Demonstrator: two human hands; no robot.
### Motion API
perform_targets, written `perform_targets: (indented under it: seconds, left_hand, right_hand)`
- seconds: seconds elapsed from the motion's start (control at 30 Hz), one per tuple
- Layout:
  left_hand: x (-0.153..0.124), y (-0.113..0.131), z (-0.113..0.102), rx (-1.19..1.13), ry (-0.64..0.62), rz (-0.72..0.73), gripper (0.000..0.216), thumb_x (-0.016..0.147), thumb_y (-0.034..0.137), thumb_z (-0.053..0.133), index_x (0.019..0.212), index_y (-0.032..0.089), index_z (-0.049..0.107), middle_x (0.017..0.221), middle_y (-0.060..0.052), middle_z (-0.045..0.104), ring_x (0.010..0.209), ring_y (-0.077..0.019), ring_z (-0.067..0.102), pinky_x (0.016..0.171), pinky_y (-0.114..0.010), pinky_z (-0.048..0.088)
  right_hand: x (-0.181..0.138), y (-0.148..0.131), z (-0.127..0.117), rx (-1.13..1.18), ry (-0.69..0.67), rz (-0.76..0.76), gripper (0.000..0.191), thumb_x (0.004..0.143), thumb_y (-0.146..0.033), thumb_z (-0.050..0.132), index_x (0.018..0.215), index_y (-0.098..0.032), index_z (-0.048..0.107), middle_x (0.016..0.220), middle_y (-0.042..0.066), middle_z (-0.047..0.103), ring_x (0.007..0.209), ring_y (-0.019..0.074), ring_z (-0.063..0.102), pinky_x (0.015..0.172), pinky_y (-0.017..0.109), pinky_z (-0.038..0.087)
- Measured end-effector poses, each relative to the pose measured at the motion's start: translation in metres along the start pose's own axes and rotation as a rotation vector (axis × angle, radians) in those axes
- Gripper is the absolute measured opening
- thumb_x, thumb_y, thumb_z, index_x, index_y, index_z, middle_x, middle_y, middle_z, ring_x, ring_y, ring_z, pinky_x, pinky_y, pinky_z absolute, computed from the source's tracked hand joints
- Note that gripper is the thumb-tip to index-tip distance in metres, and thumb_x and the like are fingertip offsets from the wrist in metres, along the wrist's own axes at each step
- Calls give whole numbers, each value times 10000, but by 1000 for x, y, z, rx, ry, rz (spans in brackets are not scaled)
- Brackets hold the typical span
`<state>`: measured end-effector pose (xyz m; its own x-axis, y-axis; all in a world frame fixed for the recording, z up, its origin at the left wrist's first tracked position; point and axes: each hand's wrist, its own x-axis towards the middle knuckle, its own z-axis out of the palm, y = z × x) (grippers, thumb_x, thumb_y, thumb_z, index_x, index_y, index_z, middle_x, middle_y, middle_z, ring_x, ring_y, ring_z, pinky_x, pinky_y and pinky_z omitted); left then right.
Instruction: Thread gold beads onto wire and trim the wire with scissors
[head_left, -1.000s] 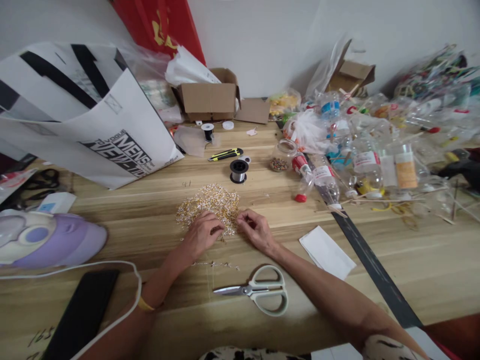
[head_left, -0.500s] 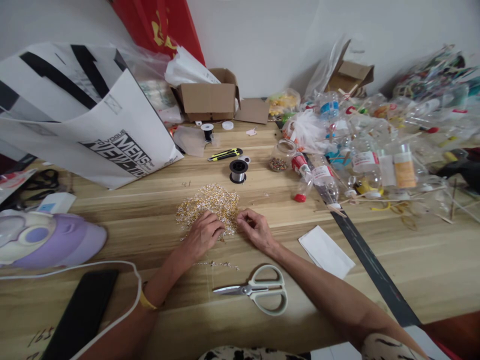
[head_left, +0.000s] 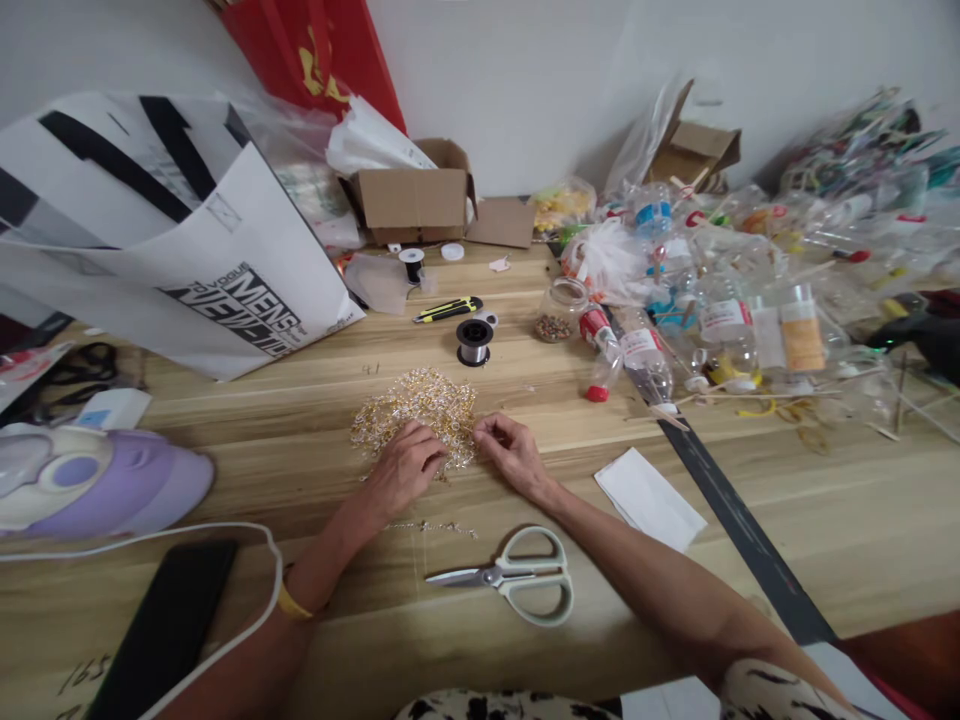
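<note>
Golden beads (head_left: pixel 420 395) lie partly beneath the left grip (head_left: pixel 407 465), beside the right grip (head_left: pixel 514 455); any pinch is unclear.

The bead pile (head_left: pixel 414 405) lies on the counter (head_left: pixel 292 460), before the spool (head_left: pixel 473 345) and behind the scissors (head_left: pixel 493 577). Bottles (head_left: pixel 643 352) lie to its right.

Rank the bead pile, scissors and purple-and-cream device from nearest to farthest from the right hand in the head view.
From the right hand:
1. Bead pile: at its fingertips, on its left.
2. Scissors: lying below it in the picture, toward the person's body.
3. Purple-and-cream device: far left, beyond the left hand.
</note>
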<state>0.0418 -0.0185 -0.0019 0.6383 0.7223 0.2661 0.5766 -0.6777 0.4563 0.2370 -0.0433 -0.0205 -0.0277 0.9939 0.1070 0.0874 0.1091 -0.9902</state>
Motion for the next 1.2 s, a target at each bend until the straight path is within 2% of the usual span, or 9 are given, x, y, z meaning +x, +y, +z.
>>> perform_targets:
  seconds: [0.5,0.93,1.2]
  left_hand:
    - [1,2,1,9,3,24,112,816,121,573,770,172,661,749,-47,624,814,-196,507,746,-321,434]
    - [1,0,1,47,84,-4,136,821,102,563,729,166,638,740,-39,626,791,-185,497,744,-310,419]
    - [2,-2,-5,-13,26,-57,116,802,106,589,729,158,661,712,-39,630,781,-182,516,732,-303,422]
  right_hand:
    - [0,-1,0,-7,-13,-27,211,810,-355,581,771,-148,571,668,-12,538,597,106,472,559,222,388]
    - [0,-1,0,18,-20,7,211,805,-355,585,769,-148,567,667,-13,540,593,106,473,549,217,377]
    - [0,1,0,7,-18,-3,193,805,-339,582,776,-148,575,667,-13,543,592,104,467,545,217,368]
